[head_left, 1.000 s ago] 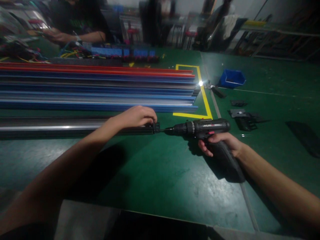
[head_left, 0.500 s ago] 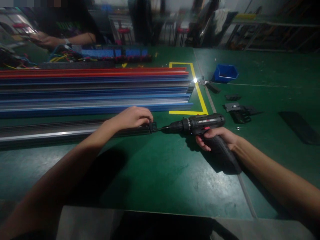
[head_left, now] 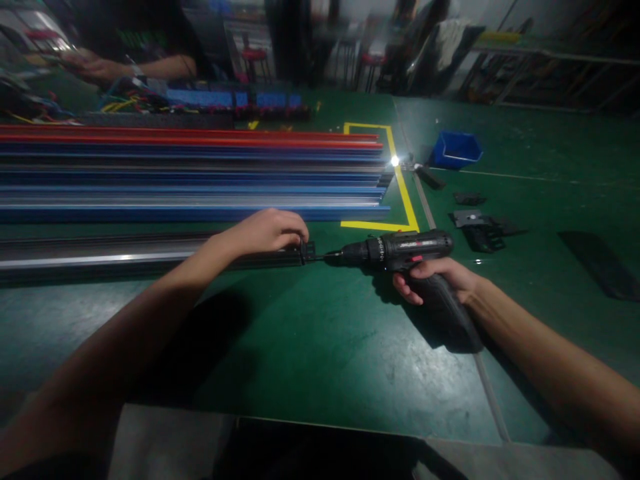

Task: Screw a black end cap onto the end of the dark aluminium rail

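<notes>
My right hand [head_left: 453, 280] is wrapped round the grip of a black cordless drill [head_left: 410, 248], which points left. The drill's thin bit reaches a small black end piece [head_left: 309, 251] at the right end of a dark metal profile [head_left: 125, 257]. My left hand [head_left: 273, 230] lies over that end of the profile, its thumb and fingers pinched on the black end piece. The exact contact between bit and end piece is too small to make out.
Several red and blue profiles [head_left: 200, 177] lie side by side behind, near yellow tape [head_left: 406, 197]. To the right are a blue bin [head_left: 457, 149], black brackets [head_left: 483, 230] and a flat dark piece [head_left: 600, 263]. Across the table [head_left: 300, 333], a person's hand [head_left: 95, 67] is near wiring [head_left: 120, 100].
The whole view has shifted slightly. Both hands, the drill and the profile keep nearly the same positions relative to each other.
</notes>
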The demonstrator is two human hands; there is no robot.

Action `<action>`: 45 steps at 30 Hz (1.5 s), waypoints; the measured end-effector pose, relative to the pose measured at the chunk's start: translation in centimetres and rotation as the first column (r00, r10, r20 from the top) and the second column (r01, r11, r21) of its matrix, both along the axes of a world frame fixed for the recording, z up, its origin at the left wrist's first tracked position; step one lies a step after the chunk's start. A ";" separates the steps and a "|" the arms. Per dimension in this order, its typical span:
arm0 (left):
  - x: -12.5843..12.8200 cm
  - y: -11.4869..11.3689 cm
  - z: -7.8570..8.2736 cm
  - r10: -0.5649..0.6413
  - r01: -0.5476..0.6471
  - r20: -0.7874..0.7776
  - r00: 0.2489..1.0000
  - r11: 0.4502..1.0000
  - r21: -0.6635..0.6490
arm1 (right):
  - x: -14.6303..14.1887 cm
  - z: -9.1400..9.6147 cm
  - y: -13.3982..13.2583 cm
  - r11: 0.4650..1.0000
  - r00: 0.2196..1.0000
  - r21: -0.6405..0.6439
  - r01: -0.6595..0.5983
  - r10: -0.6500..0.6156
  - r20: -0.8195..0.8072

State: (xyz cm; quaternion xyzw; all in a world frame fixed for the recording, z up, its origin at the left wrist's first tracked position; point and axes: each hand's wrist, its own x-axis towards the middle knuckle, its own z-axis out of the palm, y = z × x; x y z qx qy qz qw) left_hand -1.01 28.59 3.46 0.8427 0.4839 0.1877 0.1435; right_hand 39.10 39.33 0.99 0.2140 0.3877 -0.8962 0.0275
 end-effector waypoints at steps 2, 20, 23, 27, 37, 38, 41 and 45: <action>0.0 0.0 0.0 0.001 -0.001 0.003 1.000 1.000 -0.005 | 0.0 0.0 0.1 1.000 1.000 -0.010 -0.012 0.012 -0.007; 0.1 -0.1 0.2 0.008 -0.008 0.002 1.000 1.000 -0.014 | 0.1 -0.4 0.5 0.995 0.994 -0.047 -0.084 0.080 -0.079; 0.0 -0.1 0.2 0.012 -0.012 -0.008 1.000 0.999 -0.029 | 0.2 -0.4 0.5 0.995 0.995 -0.061 -0.076 0.072 -0.063; 0.0 -0.1 0.1 0.017 -0.018 -0.008 1.000 0.999 -0.031 | 0.3 -0.4 0.6 0.997 0.996 -0.035 -0.070 0.068 -0.057; -0.3 -0.1 -0.1 0.001 -0.001 -0.007 1.000 0.998 -0.055 | 0.2 -0.5 0.4 0.996 0.994 -0.046 -0.073 0.069 -0.082; -0.2 -0.2 0.0 0.003 -0.003 -0.008 1.000 0.998 -0.056 | 0.2 -0.5 0.4 0.996 0.994 -0.050 -0.072 0.067 -0.082; 0.0 -0.3 0.2 0.004 -0.005 -0.005 1.000 0.999 -0.054 | 0.3 -0.6 0.4 0.996 0.997 -0.062 -0.060 0.056 -0.061; 0.1 -0.2 0.2 0.006 -0.005 0.003 1.000 0.999 -0.054 | 0.3 -0.4 0.3 0.998 0.998 -0.030 -0.047 0.045 -0.044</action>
